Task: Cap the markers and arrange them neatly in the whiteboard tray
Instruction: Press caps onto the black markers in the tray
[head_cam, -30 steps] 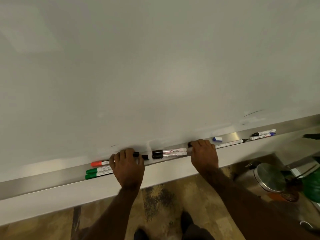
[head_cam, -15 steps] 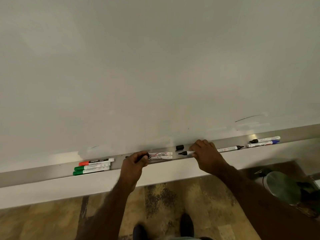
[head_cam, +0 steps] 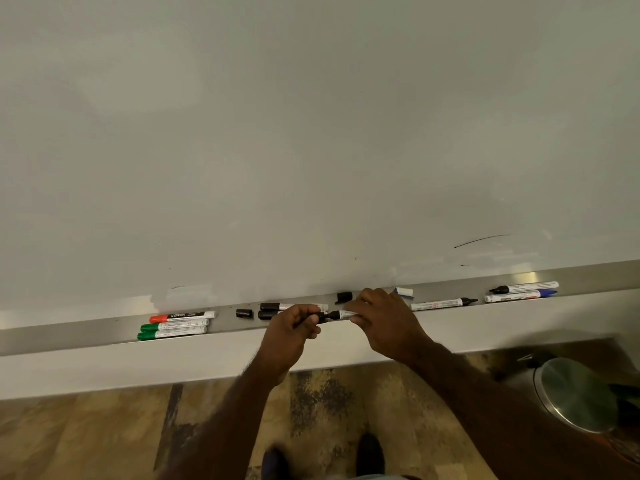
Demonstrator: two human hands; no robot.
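My right hand holds a white black-tipped marker just above the metal whiteboard tray. My left hand pinches a black cap at that marker's tip. In the tray lie a capped red marker and two capped green markers at the left, a loose black cap, two capped black markers behind my left hand, another loose black cap, a blue cap, an uncapped black marker, and at the right a black marker and a blue marker.
The whiteboard fills the upper view, with a short black stroke at the right. Below the tray is a white ledge, then a patterned floor. A steel pedal bin stands at the lower right. My shoes show at the bottom.
My right hand lifted the uncapped black marker off the tray and brought it left. My left hand picked up a black cap and moved it to the marker's tip.
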